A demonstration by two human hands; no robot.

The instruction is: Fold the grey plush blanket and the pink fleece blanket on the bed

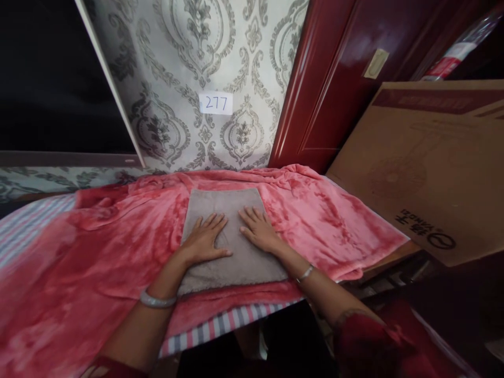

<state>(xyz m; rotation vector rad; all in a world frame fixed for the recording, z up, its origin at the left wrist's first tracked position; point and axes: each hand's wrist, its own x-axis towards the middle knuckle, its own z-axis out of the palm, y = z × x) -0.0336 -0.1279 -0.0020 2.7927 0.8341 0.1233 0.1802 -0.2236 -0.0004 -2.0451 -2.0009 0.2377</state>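
A grey plush cloth [232, 273] lies spread flat on a pink fleece blanket [134, 247] in front of me. My left hand [207, 239] rests palm down on the cloth's left half, fingers spread and thumb pointing right. On the right half, my right hand [260, 230] also lies flat with its fingers stretched out. Neither hand grips anything. The palms hide parts of the cloth beneath them. A bangle circles my left wrist and a thinner bracelet my right.
A striped sheet [232, 319] shows under the blanket. A large cardboard box [444, 163] stands at the right beside a dark red door [326, 105]. A plastic bottle [452, 58] is behind the box. At the upper left is a dark screen [59, 79]. A paper label [216, 103] marks the patterned wall.
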